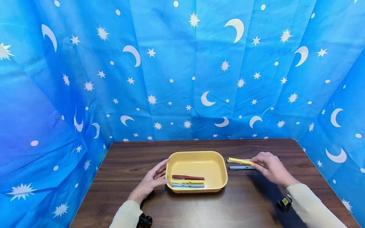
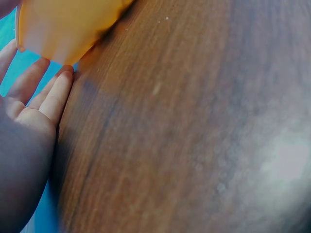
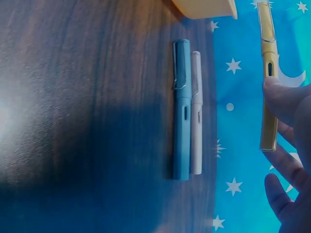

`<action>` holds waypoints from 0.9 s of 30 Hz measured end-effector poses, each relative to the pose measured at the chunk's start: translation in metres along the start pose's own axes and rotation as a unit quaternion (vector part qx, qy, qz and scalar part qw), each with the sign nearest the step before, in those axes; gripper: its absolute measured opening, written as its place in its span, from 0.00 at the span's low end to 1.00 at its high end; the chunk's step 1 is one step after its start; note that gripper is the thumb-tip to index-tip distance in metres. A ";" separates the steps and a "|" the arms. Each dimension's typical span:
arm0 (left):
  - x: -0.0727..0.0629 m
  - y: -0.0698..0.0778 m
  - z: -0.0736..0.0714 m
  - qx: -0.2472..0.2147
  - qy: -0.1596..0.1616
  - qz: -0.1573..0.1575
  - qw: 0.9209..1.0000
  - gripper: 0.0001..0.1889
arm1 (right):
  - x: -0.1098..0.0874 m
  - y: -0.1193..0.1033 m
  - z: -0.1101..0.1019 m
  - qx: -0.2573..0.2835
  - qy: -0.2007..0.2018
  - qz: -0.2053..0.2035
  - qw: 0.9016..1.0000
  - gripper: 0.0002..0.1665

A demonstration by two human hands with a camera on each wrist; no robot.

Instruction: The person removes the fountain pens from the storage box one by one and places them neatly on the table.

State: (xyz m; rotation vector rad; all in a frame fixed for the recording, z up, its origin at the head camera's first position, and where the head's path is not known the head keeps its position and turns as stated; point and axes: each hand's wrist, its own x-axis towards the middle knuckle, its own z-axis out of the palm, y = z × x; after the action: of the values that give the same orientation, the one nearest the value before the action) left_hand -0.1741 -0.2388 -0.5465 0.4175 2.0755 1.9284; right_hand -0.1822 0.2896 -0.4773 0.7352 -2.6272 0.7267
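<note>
yellow pen (image 3: 269,60) in right hand (image 1: 271,166) runs sideways, cap (image 3: 267,29) toward tray (image 1: 196,166)

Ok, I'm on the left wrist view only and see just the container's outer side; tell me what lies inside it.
Observer: Three pens lie in the container: a dark red pen, a yellow pen and a light blue pen.
Operator: Report the right hand.
Observer: The right hand holds a second yellow pen.
Operator: Now name what lies on the table near that hand.
Observer: Two more pens, side by side: a blue-grey pen and a pale pen.
</note>
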 end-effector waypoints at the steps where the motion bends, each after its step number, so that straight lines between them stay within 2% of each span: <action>1: 0.000 0.000 0.000 -0.001 0.000 0.001 1.000 0.44 | -0.001 0.000 0.000 -0.002 -0.004 0.004 1.000 0.09; 5: 0.000 0.000 0.000 -0.002 0.001 0.004 1.000 0.43 | -0.005 0.000 0.002 -0.008 -0.020 0.019 1.000 0.09; 10: -0.001 0.002 0.001 -0.003 0.001 0.001 1.000 0.43 | -0.009 0.002 0.007 -0.022 -0.029 0.017 0.999 0.10; 19: 0.000 0.003 0.004 -0.015 0.004 -0.007 1.000 0.44 | -0.019 0.003 0.011 -0.048 -0.020 -0.003 0.999 0.08; 27: 0.001 0.000 0.003 -0.011 0.006 -0.001 1.000 0.43 | -0.021 0.007 0.012 -0.048 -0.037 0.018 0.998 0.10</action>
State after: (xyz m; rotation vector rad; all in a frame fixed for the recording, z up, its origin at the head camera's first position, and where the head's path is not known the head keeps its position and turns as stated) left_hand -0.1738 -0.2358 -0.5466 0.4003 2.0603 1.9547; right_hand -0.1710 0.2964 -0.4989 0.7025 -2.7277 0.5872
